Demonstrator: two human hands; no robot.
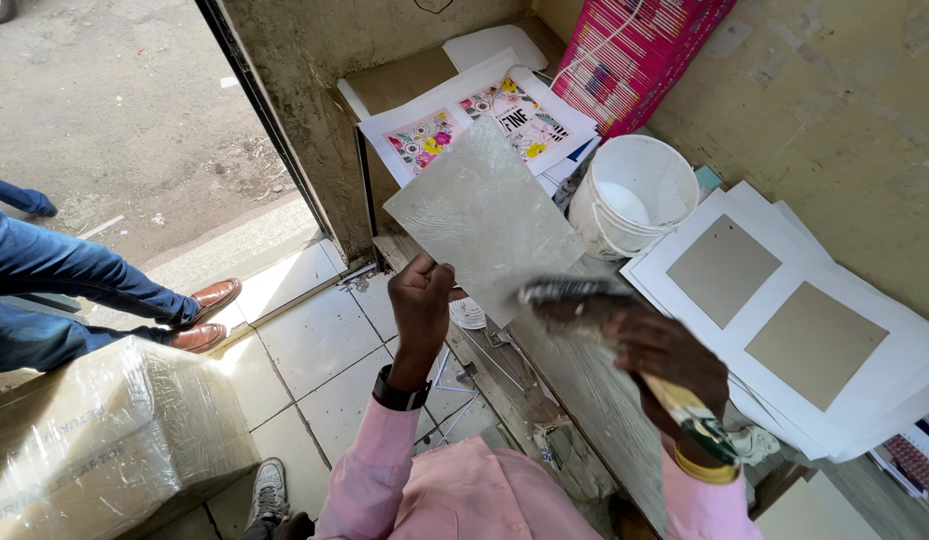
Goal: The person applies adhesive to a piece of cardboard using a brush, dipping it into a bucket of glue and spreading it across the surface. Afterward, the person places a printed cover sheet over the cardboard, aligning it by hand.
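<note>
Left hand point(422, 292) raised in front of the chest, its grip clamped on the lower edge of a grey, glossy rectangular board point(485, 218) that is wet or coated on its upper face; the board is held tilted in the air, above the worn, glue-stained wooden bench point(575, 385) and just beside the white plastic bucket point(635, 190). Right hand point(665, 355) closed around the handle of a wide, paint-crusted brush point(585, 300), whose bristles — blurred by motion — meet the board's lower right edge. To coat well, the board is best supported from beneath near its centre of weight, so that brush pressure does not swing it; strokes should run from the held edge outward, keeping the fingers off the wet face, and the far corner near the flower-printed white sheets point(480, 120) deserves particular care, since a drip there would mark them. The stack of white card mounts with brown rectangular panels point(785, 320) lies on the bench to the right, well apart from the brush. A plastic-wrapped cardboard carton point(105, 440) stands on the tiled floor point(315, 340) at left — beyond it, another person's legs in blue jeans and brown leather shoes point(210, 315).
</note>
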